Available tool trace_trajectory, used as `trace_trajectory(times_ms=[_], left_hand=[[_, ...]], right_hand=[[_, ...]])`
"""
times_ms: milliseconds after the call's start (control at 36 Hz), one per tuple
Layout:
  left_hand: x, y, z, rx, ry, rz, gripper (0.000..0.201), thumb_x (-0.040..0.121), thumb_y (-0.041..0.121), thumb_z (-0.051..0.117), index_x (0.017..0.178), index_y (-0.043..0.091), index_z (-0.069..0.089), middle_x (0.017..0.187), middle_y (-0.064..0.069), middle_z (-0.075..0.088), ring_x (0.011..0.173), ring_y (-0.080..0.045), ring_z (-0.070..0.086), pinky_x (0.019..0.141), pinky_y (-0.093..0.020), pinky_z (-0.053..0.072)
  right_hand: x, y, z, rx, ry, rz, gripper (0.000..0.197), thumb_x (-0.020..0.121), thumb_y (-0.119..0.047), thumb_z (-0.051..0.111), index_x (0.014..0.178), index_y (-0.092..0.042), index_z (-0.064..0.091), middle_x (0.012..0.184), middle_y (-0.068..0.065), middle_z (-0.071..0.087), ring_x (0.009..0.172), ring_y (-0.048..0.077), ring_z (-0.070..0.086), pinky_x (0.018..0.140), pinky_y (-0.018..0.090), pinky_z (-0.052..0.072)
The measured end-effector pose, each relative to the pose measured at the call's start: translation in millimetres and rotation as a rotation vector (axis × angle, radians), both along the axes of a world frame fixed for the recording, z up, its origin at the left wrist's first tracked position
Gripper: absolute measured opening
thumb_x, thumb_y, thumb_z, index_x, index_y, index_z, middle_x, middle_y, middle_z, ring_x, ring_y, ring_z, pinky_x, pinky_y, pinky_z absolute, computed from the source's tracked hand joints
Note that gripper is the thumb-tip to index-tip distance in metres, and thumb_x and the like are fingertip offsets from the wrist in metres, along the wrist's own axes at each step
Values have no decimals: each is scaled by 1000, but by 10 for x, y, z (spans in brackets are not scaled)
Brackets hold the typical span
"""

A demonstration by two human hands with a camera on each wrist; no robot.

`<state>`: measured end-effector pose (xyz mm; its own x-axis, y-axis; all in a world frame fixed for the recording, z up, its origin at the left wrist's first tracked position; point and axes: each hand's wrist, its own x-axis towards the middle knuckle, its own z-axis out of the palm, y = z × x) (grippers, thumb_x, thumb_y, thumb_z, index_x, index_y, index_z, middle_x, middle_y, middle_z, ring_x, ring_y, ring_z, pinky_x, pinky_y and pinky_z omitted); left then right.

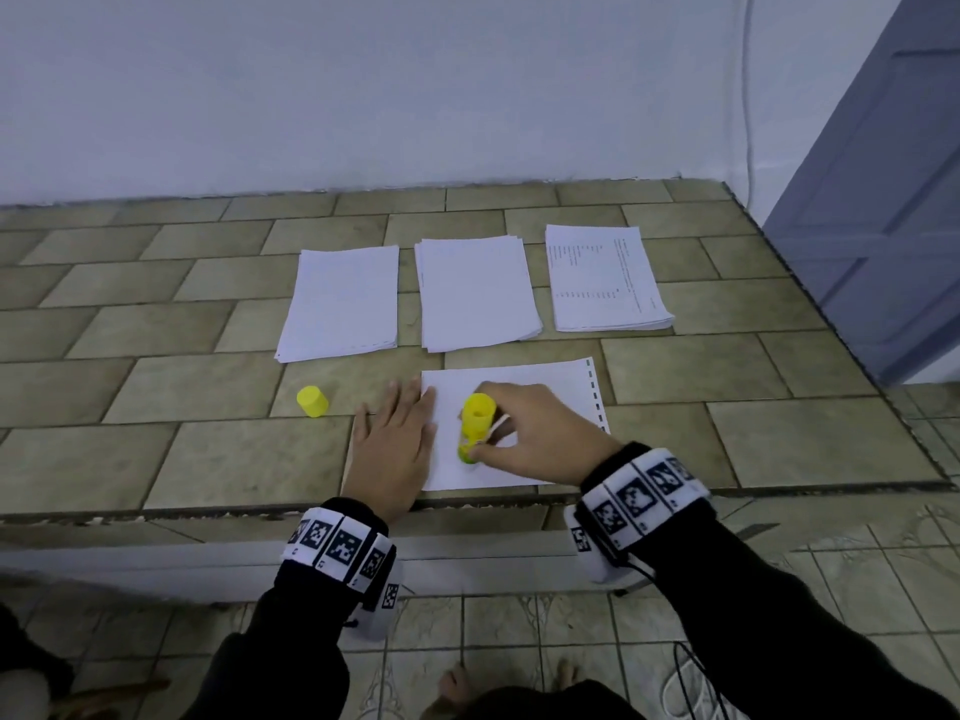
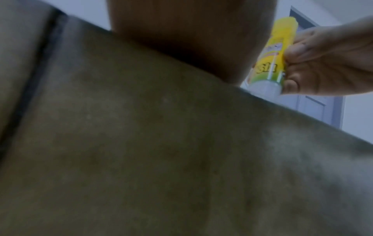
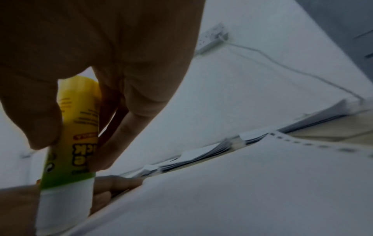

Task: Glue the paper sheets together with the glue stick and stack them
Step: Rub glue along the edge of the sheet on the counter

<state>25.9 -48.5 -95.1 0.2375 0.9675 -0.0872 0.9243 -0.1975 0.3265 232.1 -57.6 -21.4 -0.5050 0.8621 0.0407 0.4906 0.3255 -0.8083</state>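
Note:
A white paper sheet [image 1: 540, 387] with a dashed right edge lies near the front of the tiled ledge. My right hand [image 1: 524, 433] grips a yellow glue stick [image 1: 475, 426] upside down, its white glue end [image 3: 62, 206] pressed on the sheet. My left hand [image 1: 395, 439] lies flat with straight fingers on the sheet's left edge. The stick's yellow cap [image 1: 312, 401] stands on the tiles to the left. Three stacks of paper lie behind: left [image 1: 340, 301], middle [image 1: 475, 293] and right [image 1: 605, 278], the right one printed. The left wrist view shows the glue stick [image 2: 270, 52] held by right fingers.
The ledge's front edge [image 1: 260, 511] runs just under my wrists, with a tiled floor below. A white wall stands behind the stacks. A grey door [image 1: 883, 200] is at the right, and a white cable [image 1: 748, 96] hangs down the wall.

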Motion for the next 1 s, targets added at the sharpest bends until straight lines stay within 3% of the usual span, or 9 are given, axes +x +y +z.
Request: trace_trajectory(times_ms=[111,222,278,361,472,639,750,917,1000], left_hand=[[-15,-2,0,-11,67,-27,74,89,49,-4,158,26,9,166,6,0,152,-16,-9,119,-49,-3],[-13,-30,42,-27,74,-61,90,72,49,-8,158,23,6,165,4,-4,152,-19,-10,119,-52,-3],[-18,-25,30,-22,65,-62,85,79,50,-6,158,24,8,165,5,-4,152,-19,-10,119,-53,-2],[-25,-5,-5,-11,31,-51,68,92,41,6,158,25,10,166,6,0,152,-18,-9,120,-55,0],[-32,9,-24,28,26,-47,81,87,51,-9,157,21,22,165,6,10,152,-17,-3,119,-53,1],[-17,10,-4,-1,29,-25,86,80,51,-14,157,28,16,165,8,4,152,-14,-5,119,-48,-2],[-19,8,18,-6,-32,-6,79,84,48,-6,157,28,18,165,8,7,152,-14,-5,120,-46,-5],[26,21,104,-90,-131,54,72,85,37,11,156,30,21,164,13,6,151,-7,-6,121,-41,-9],[35,27,131,-115,-215,91,77,83,54,12,155,29,26,165,11,7,150,-5,-5,120,-40,-10]], right_hand=[[-227,28,-27,24,-46,96,29,82,-15,73,85,-35,53,88,-6,62,83,15,63,80,40,55],[-315,65,-46,61,-112,127,22,83,-17,72,101,-11,60,97,5,64,87,20,60,81,42,53],[-321,116,-24,76,-132,131,23,83,-17,71,102,-8,60,99,7,64,88,20,60,81,41,53],[-315,216,15,85,-154,130,20,84,-16,69,100,-10,59,98,5,63,87,20,60,80,40,53],[-311,401,72,86,-188,95,17,83,-14,70,92,-13,55,92,7,64,85,21,61,80,41,53],[-306,694,101,58,-244,-14,21,82,-16,71,95,-10,56,96,7,65,90,23,62,83,42,51],[-273,780,99,45,-258,-66,22,81,-15,70,96,-6,56,96,11,66,91,27,61,83,43,50],[-49,641,53,-19,-140,-102,18,79,-16,72,87,-12,57,91,4,68,86,20,66,81,44,54],[107,458,48,-76,-38,-81,16,76,-14,73,82,-10,59,88,6,69,84,22,68,80,46,55]])
